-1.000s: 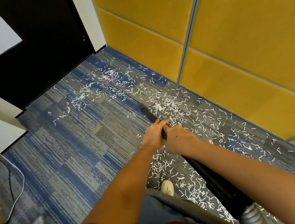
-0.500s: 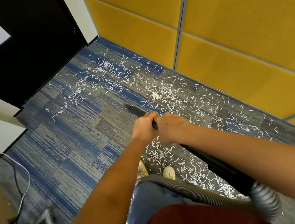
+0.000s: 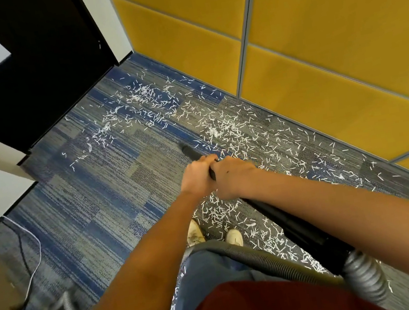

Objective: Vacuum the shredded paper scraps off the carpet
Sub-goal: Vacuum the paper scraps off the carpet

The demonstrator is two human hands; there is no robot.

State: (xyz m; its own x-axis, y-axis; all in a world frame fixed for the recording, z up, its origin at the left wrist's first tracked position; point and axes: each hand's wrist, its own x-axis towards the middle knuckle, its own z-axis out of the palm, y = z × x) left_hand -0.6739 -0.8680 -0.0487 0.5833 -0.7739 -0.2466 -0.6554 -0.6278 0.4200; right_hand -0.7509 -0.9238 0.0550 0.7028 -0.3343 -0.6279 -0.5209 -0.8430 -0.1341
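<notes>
Nozzle tip [image 3: 186, 149] sits further left than a second ago, off the thick patch. The long black plastic vacuum wand [image 3: 296, 226] runs from the grey ribbed hose [image 3: 365, 279], near right, up to mid-floor. The left hand [image 3: 197, 177] and right hand [image 3: 234, 177] grip it side by side, fingers curled tight round it. The little white shredded paper scraps [image 3: 221, 130] cover the blue and grey striped carpet [image 3: 86, 215] right of the tip and beyond it, along the yellow padded wall panels [image 3: 316, 55].

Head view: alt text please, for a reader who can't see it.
The left hand and right hand grip a black vacuum wand, nozzle down at blue-grey carpet beside scattered white paper scraps. Scraps run along a yellow panelled wall toward a dark door.
</notes>
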